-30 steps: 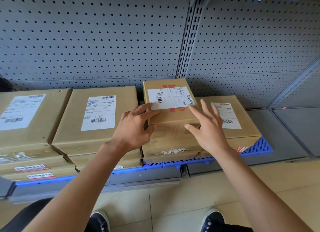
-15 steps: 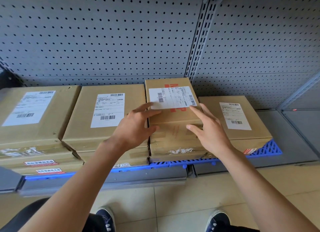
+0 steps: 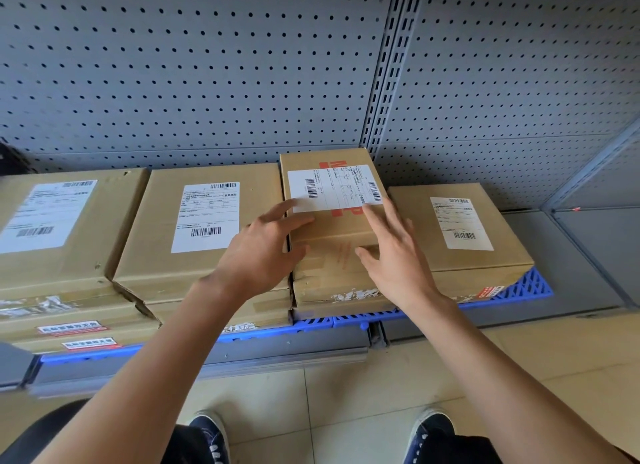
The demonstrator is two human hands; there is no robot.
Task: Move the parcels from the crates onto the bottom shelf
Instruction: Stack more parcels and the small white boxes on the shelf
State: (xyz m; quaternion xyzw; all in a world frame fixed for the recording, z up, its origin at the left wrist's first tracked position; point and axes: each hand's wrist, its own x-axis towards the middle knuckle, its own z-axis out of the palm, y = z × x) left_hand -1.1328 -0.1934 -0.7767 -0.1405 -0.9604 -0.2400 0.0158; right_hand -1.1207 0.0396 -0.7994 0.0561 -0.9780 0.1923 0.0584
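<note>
Both hands spread, gripping nothing. Left hand (image 3: 259,252): fingers straight, tips touching the top and left edge of the narrow parcel (image 3: 332,235), thumb against its left side. Right hand (image 3: 398,255): fingers splayed flat on that parcel's top, just below the label (image 3: 334,188). Parcel already down on the bottom shelf (image 3: 294,351), wedged between the neighbouring parcel left of the fingers (image 3: 204,228) and the lower one right of them (image 3: 460,231).

Risks, judged: front edge overhanging the blue grid mat (image 3: 523,285); careless withdrawal dragging it forward. Tight gap on the left, possible skew.
</note>
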